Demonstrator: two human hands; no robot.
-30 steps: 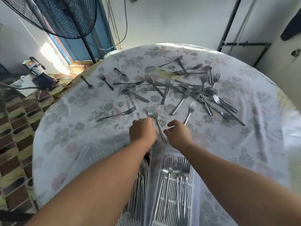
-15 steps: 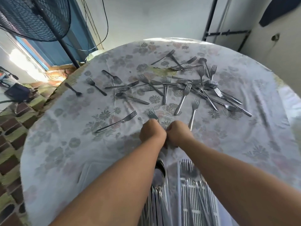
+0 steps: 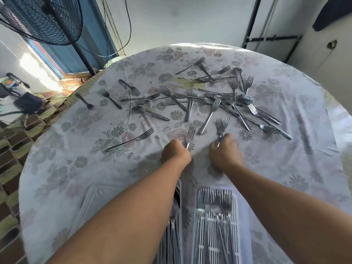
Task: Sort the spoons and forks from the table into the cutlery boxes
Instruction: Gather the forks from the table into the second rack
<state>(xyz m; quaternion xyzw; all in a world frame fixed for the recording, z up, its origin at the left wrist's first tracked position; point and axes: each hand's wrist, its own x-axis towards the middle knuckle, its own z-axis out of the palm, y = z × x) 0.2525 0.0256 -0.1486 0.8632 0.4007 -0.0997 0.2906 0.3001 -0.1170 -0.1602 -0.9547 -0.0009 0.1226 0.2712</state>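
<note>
Two hands, bunched together half a second ago, are apart now, left hand (image 3: 176, 152) pinching one fork (image 3: 189, 136), right hand (image 3: 225, 152) gripping another fork (image 3: 222, 126), fork box (image 3: 235, 225) waiting just behind them on the counter (image 3: 76, 168).

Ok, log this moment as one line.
left hand: grips fork | right hand: grips forks | fork box: part-filled
</note>
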